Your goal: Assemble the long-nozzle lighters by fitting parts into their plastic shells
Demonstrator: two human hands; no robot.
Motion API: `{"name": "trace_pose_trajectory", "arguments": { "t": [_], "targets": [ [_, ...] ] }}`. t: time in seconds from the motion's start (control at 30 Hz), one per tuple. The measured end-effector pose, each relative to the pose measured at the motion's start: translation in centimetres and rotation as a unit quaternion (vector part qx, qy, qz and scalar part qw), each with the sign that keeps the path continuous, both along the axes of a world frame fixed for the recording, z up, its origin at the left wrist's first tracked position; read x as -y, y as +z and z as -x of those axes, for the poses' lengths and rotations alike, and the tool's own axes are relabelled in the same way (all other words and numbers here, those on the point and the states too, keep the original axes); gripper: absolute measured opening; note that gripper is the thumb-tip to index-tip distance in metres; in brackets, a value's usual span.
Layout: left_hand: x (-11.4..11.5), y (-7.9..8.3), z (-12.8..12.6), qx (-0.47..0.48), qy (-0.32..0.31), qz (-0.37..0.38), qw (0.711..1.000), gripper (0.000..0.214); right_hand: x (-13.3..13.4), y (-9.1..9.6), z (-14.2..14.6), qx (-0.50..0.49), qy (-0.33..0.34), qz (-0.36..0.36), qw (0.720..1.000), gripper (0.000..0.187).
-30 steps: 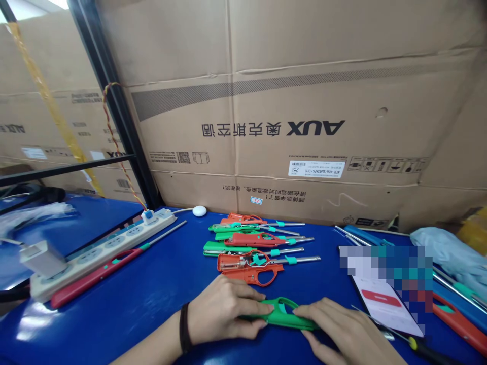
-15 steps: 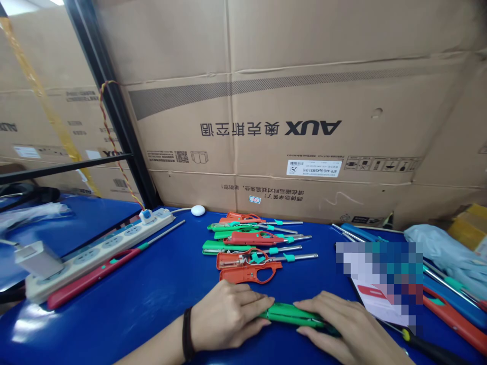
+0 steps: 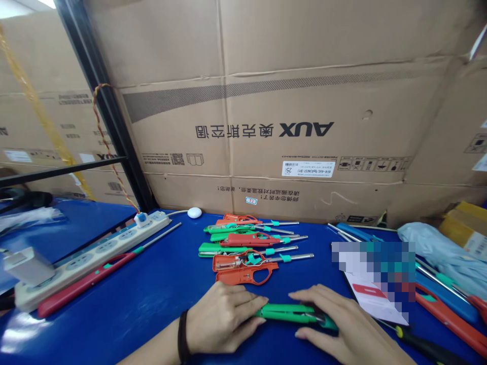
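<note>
Two hands were seen closest to the camera, over a blue workbench (image 3: 114, 317). A green plastic lighter shell (image 3: 292, 313) was held lying flat between them: its left end lay under the fingertips of the left hand (image 3: 222, 318), whose wrist bore a black wristband (image 3: 183, 330), and its right end was cupped beneath the right hand (image 3: 340, 324). Neither hand was released, though how hard the shell was clenched could not be told. Slippage was judged the main risk: uneven pressure could send the smooth shell skidding sideways, and any loose inner part could be lost. Just beyond lay an opened orange lighter housing (image 3: 243, 276) with a thin wire exposed, which a careless slip could knock. Farther off stood a row of green and red lighters (image 3: 251, 238), a power strip (image 3: 87, 258) and upside-down AUX cartons (image 3: 266, 101).
</note>
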State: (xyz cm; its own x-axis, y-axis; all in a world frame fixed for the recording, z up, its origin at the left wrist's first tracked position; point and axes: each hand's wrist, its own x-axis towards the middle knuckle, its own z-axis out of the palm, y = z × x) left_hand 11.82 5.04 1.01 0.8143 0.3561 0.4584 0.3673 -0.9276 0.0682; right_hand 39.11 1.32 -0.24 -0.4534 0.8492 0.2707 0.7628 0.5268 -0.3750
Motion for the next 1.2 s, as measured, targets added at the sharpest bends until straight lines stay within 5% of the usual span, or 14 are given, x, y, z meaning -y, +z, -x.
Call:
{"name": "trace_pose_trajectory", "arguments": {
  "t": [0.1,0.2,0.3,0.53,0.87,1.07,1.2],
  "targets": [
    [-0.4,0.2,0.3,0.010,0.023,0.003,1.000,0.025,-0.6,0.8,-0.7,-0.023,-0.039,0.019,0.999,0.056],
    [-0.9,0.8,0.8,0.015,0.033,0.015,0.999,0.025,-0.9,1.6,-1.0,-0.010,-0.032,0.033,0.999,0.022],
    [-1.3,1.4,1.1,0.009,0.039,0.022,0.999,0.024,-0.8,2.4,-0.8,-0.007,-0.009,0.046,0.999,0.009],
    [-1.4,1.8,1.3,0.024,0.044,0.038,0.998,0.023,-0.4,2.5,-0.5,-0.017,0.006,0.033,0.999,0.018],
    [-1.3,1.4,1.3,0.050,0.093,0.036,0.994,0.022,0.0,1.5,0.0,-0.033,-0.030,-0.094,0.995,0.026],
    [-1.2,1.6,1.1,0.061,0.079,0.078,0.992,0.020,0.3,2.3,0.5,-0.012,-0.050,-0.042,0.998,0.017],
    [-1.1,1.4,1.0,0.070,0.058,0.079,0.993,0.022,0.3,2.5,0.8,-0.005,-0.063,-0.048,0.997,0.028]
  ]
}}
